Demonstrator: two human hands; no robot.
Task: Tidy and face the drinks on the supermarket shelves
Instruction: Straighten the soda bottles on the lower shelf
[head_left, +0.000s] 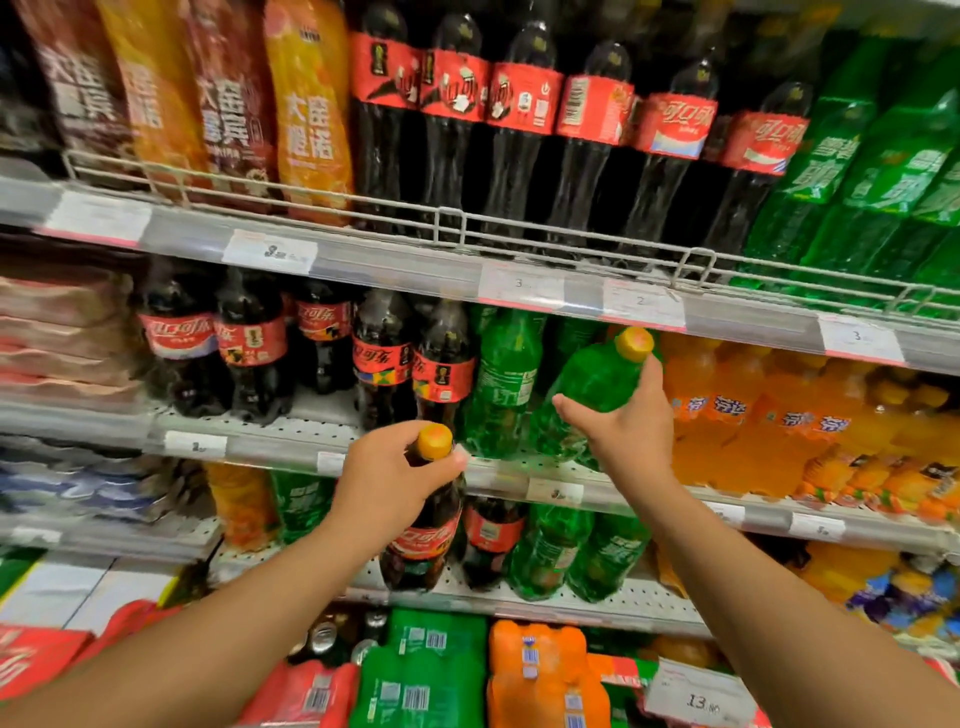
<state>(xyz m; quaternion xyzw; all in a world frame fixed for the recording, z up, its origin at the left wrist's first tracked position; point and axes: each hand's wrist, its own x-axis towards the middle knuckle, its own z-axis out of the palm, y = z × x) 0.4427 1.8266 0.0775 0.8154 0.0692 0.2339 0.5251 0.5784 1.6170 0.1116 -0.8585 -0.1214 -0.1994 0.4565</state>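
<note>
1. Both hands are busy: the left hand (395, 475) has its fingers curled round the neck of a cola bottle (423, 525), just under its yellow cap (435, 441), and the bottle hangs in front of the shelf edge
2. The right hand (626, 423) grips a green soda bottle (592, 382) at the shoulder, thumb spread below and fingers wrapped near its yellow cap (634, 344)
3. That green bottle is tilted, long axis leaning with the cap up and to the right, base down towards the middle shelf (291, 431) among the other green bottles (501, 384)
4. The cola bottle runs near upright, cap towards the camera, base down by the lower shelf (649, 597), red label facing roughly outward
5. Progress, as I read it: midway. The top row of big cola bottles (524, 135) stands in line, though labels turn different ways
6. The middle shelf's cola bottles (249, 353) sit unevenly with a bare gap behind the front edge, so there's facing left to do
7. The orange drinks (779, 415) to the right look packed tight up to the front edge
8. Both held bottles have yet to be set down, labels forward
</note>
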